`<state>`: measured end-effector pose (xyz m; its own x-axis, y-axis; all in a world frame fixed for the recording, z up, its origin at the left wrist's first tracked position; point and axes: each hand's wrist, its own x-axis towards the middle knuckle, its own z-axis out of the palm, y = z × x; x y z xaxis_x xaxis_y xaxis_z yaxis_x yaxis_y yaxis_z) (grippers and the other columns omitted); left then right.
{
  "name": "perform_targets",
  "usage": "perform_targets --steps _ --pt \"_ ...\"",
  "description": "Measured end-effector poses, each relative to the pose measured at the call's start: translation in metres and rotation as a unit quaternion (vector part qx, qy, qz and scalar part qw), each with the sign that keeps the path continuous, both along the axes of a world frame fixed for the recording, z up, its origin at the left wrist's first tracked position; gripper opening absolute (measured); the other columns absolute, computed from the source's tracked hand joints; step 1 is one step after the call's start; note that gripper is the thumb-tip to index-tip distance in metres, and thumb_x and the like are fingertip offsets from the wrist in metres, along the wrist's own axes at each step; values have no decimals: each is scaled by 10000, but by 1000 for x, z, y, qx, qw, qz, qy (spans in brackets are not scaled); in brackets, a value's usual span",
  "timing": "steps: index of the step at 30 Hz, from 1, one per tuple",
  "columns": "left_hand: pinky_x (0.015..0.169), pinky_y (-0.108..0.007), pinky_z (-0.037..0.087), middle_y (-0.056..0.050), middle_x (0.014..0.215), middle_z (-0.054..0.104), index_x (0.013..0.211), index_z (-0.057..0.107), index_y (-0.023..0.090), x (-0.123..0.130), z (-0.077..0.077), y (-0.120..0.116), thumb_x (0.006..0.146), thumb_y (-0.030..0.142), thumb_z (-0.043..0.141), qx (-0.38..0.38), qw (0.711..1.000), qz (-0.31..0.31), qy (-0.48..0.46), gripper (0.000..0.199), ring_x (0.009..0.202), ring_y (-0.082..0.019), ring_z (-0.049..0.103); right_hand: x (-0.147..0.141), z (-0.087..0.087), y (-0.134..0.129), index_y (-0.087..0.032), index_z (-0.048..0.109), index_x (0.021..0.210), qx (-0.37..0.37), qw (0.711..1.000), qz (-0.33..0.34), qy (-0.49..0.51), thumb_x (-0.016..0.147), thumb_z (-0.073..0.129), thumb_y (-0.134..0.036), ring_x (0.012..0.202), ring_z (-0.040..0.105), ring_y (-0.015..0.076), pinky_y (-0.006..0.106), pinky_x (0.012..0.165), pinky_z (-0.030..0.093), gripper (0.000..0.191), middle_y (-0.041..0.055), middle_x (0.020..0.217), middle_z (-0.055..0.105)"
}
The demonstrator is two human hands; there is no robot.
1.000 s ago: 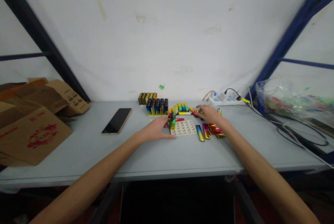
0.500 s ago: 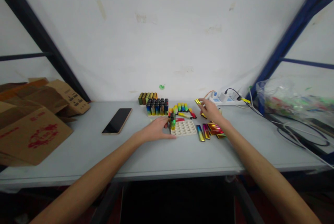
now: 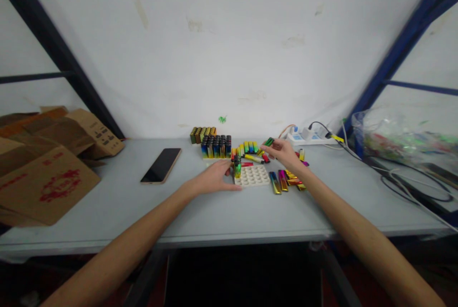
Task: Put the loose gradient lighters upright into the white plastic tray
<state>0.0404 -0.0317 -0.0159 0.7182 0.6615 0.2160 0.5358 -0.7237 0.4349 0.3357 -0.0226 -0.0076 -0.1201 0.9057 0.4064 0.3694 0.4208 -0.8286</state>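
Note:
My left hand [image 3: 214, 177] grips the left end of a white tray [image 3: 252, 183] with rows of round hollows, thumb along the near edge and fingertips partly hidden. Beside those fingers a few green-gold, lighter-shaped shiny pieces [image 3: 237, 168] with dark tops stand upright in the tray. My right hand [image 3: 284, 150], raised behind the tray's right side, pinches a green shiny lighter-shaped piece [image 3: 268, 142], held tilted. Below it, loose shiny pieces in blue [image 3: 275, 183], magenta [image 3: 283, 180] and gold-red [image 3: 294, 177] lie on the table.
Behind the tray stand a block of blue-gold pieces [image 3: 215, 147] with black tops and a green-gold block [image 3: 202, 134]. A phone [image 3: 161, 166] and cardboard boxes [image 3: 50, 183] lie left. At right are a power strip [image 3: 304, 138], cables and a plastic bag [image 3: 393, 130].
My right hand has turned and shifted slightly left and down; the piece in it showed gold and now shows green. My left hand and the tray have stayed put.

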Motion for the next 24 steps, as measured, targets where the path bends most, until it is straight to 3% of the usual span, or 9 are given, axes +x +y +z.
perform_targets --steps 3,6,9,11,13,16,19,24 --pt "717 -333 457 -56 903 617 928 592 177 0 0 0 720 739 747 1 1000 -3 -2 620 799 -240 583 -8 0 -3 -207 501 683 19 999 16 -31 895 609 -678 605 455 134 275 575 370 528 -33 619 485" --pt "721 -336 460 -55 898 616 919 582 180 0 0 0 717 747 745 3 1000 -1 -2 623 800 -243 586 -18 0 -9 -216 499 760 30 998 40 -31 936 556 -670 696 493 149 281 650 422 490 -21 731 520" --pt "729 -340 463 -58 904 622 915 582 184 0 -2 1 712 760 740 2 1000 2 -4 631 806 -245 589 -29 -1 -16 -228 517 888 -20 994 103 7 969 506 -666 762 563 166 302 726 483 445 -1 819 597" --pt "741 -345 465 -62 908 629 915 588 186 0 -3 1 710 762 740 3 1000 2 -7 630 814 -249 591 -36 -3 -19 -240 493 926 -51 988 142 37 976 500 -666 708 561 158 303 708 495 429 -14 779 595" --pt "745 -350 465 -65 907 632 911 590 185 -1 -3 1 711 765 737 7 1000 3 -8 631 818 -254 593 -41 -5 -21 -251 464 906 -72 982 156 75 959 526 -679 607 490 138 282 623 465 436 -46 696 517" --pt "738 -350 464 -68 905 627 904 581 182 0 -3 0 718 770 730 10 1000 4 -2 635 814 -256 593 -46 -7 -21 -254 433 811 -138 967 168 136 939 426 -776 505 310 122 260 473 324 538 -62 629 349" --pt "745 -348 466 -67 907 624 893 576 184 0 -2 0 719 761 734 6 1000 8 6 623 822 -257 595 -49 -8 -21 -252 366 703 -184 955 167 163 922 324 -824 484 191 119 265 434 207 614 -61 596 244" --pt "751 -344 467 -66 921 623 910 571 182 0 -2 0 726 740 744 3 1000 5 6 613 837 -254 597 -50 -11 -22 -256 307 638 -183 959 98 194 951 345 -670 461 134 113 269 432 161 520 -67 542 192"
